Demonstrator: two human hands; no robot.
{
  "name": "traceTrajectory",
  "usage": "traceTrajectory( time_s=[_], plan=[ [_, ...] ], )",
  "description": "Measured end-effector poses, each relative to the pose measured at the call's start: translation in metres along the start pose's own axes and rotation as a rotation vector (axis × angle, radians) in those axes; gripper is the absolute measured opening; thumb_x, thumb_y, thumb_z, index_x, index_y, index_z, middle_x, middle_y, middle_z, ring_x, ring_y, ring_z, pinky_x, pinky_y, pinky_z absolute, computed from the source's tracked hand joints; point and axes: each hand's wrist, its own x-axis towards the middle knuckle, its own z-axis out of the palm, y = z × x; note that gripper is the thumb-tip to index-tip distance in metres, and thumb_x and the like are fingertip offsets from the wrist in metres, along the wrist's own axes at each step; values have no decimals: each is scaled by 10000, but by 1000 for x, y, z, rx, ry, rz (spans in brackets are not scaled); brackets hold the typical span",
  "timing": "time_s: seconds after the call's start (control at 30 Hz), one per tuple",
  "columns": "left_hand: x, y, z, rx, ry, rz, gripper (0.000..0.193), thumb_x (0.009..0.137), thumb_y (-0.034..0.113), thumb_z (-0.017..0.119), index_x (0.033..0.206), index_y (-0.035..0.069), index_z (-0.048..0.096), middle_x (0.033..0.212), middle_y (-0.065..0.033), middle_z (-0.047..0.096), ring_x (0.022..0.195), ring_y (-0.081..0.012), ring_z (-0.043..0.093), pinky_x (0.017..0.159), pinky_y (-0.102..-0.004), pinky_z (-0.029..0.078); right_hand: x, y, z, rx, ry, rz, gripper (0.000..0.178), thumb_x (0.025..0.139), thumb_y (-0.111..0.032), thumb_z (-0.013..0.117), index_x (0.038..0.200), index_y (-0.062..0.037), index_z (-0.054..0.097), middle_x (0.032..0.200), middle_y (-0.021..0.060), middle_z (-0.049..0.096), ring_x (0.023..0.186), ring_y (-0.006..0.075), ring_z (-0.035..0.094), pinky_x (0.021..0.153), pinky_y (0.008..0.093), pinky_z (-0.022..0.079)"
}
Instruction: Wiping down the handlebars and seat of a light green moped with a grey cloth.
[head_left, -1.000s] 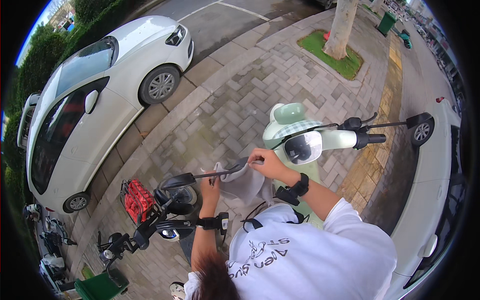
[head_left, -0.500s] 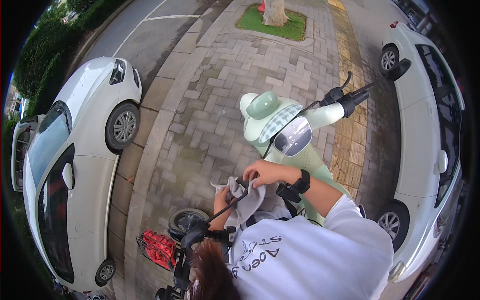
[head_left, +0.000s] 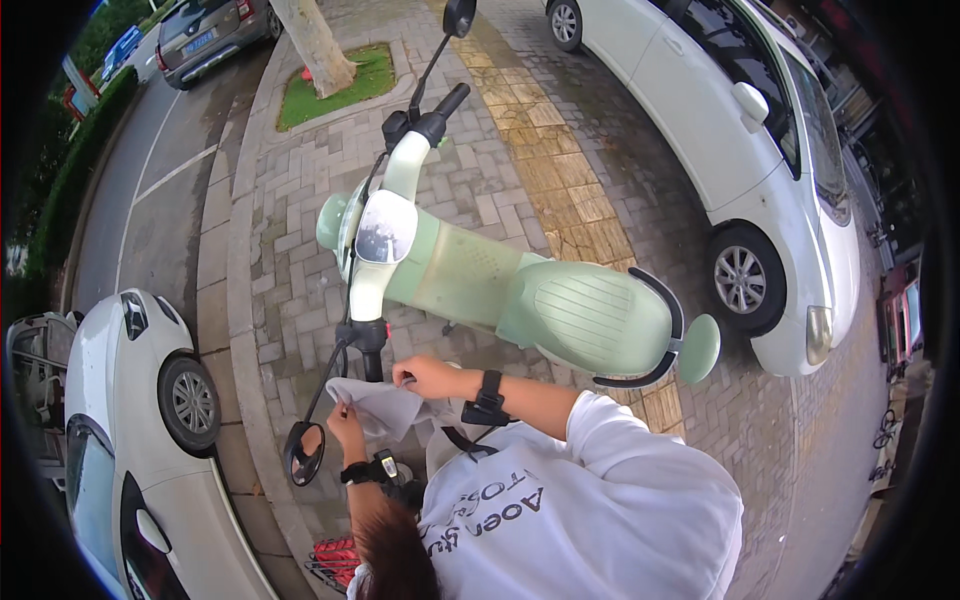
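Note:
A light grey cloth (head_left: pixel 380 408) is spread between my two hands, just beside the near handlebar grip of a pale green scooter (head_left: pixel 470 270). My left hand (head_left: pixel 345 428) pinches the cloth's left edge, close to the stem of the round black mirror (head_left: pixel 304 453). Its upper right corner is gripped by the bent fingers of my right hand (head_left: pixel 432 379). Both wrists carry black straps with small devices. The scooter has a ribbed seat (head_left: pixel 590 308) and a small display (head_left: pixel 386 227) between its handlebars.
White cars stand on the left (head_left: pixel 130 400) and right (head_left: pixel 690 120). A second mirror (head_left: pixel 459 17) sticks out from the far handlebar. A tree (head_left: pixel 315 50) rises from a grass patch (head_left: pixel 370 85). Something red (head_left: pixel 335 560) lies low at the left, on block paving (head_left: pixel 480 170).
My view has swung right, bringing the scooter's seat into sight. The cloth, bunched around the mirror stem before, is now stretched flatter between my hands, which have moved farther apart.

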Motion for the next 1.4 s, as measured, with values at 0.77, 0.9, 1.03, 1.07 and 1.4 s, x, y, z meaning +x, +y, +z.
traceTrajectory(
  time_s=[0.77,0.9,1.03,1.07,1.4],
  plan=[
    [-90,201,199,186,-623,-2,340,671,-30,565,1006,-86,537,770,-90,606,661,-126,558,597,-240,436,-306,133,-219,75,433,389,414,629,-58,628,1024,-66,504,931,128,541,841,245,523,734,335,425],
    [-130,287,276,-244,-894,-43,403,732,-91,464,1133,-58,448,925,-105,590,779,-141,564,726,-239,434,-329,124,-233,-83,547,279,744,568,-136,706,1218,-112,344,1124,166,401,1022,309,406,861,371,352],
    [-161,327,328,-474,-1182,-185,584,708,-137,423,1256,-12,264,1122,-127,479,990,-174,485,845,-268,377,-341,146,-240,-30,677,272,755,530,-166,740,1191,-66,388,1097,185,449,1035,325,410,872,381,347],
    [-167,332,338,-480,-1293,-224,658,702,-150,391,1300,12,170,1200,-141,413,1060,-193,441,880,-278,352,-342,167,-238,12,699,171,632,564,-148,717,1129,-38,457,979,172,528,930,291,488,814,345,389],
    [-177,287,402,-306,-1207,-573,789,676,-153,389,1336,166,97,1180,-169,367,995,-223,461,786,-275,401,-399,170,-223,292,960,756,355,604,-65,634,940,-55,518,703,109,539,652,203,543,575,294,433]
  ],
)
